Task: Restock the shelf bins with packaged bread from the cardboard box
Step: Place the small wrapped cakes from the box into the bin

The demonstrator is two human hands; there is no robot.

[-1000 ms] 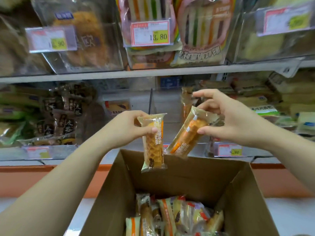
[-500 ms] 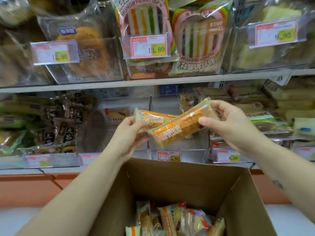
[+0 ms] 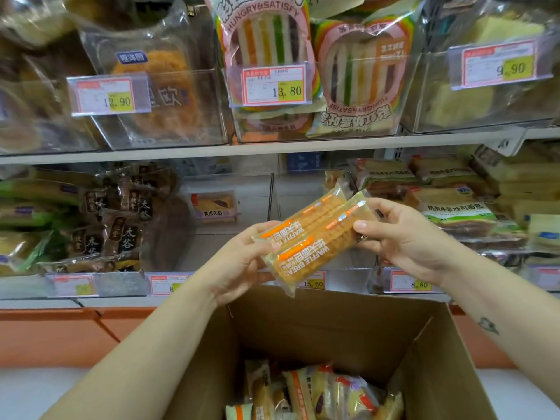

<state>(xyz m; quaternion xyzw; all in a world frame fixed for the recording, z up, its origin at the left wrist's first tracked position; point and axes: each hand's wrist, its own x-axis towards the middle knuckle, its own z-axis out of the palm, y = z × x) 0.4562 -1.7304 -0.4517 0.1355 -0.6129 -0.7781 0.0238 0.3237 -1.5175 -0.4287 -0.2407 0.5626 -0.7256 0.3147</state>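
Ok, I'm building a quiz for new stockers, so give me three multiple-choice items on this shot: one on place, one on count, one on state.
1. Relative to the cardboard box, the waffle bread packs are: A) inside it B) under it C) held above it.
2. The left hand and right hand together hold: A) two packs B) one C) four.
3. The box is: A) taped shut B) open, wrapped bread inside C) empty.
Answers: C, both hands hold them over its far rim; A, two lie side by side; B, bread shows through its open top.
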